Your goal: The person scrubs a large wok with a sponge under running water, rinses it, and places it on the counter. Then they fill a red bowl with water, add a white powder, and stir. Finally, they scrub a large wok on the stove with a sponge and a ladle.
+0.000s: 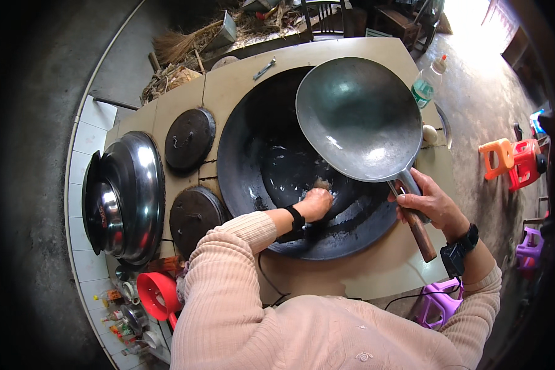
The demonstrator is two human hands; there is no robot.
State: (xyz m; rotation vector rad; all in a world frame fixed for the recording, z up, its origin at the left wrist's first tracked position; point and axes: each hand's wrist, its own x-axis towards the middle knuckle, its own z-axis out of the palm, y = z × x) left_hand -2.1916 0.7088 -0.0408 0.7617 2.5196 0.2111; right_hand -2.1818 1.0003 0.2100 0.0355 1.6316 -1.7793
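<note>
A steel wok with a wooden-ended handle is held up by my right hand, tilted over the right side of a large built-in iron wok. The fingers also hold a thin metal handle alongside the wok's handle; what it belongs to is hidden. Down inside the big wok, where some water shines, my left hand is closed around a small tan scrubber, of which only the end shows. Its exact kind cannot be told.
Two round dark lids lie left of the big wok, beside stacked metal basins. A red plastic ladle is at lower left. A plastic bottle stands at the far right corner; a purple stool is below the counter.
</note>
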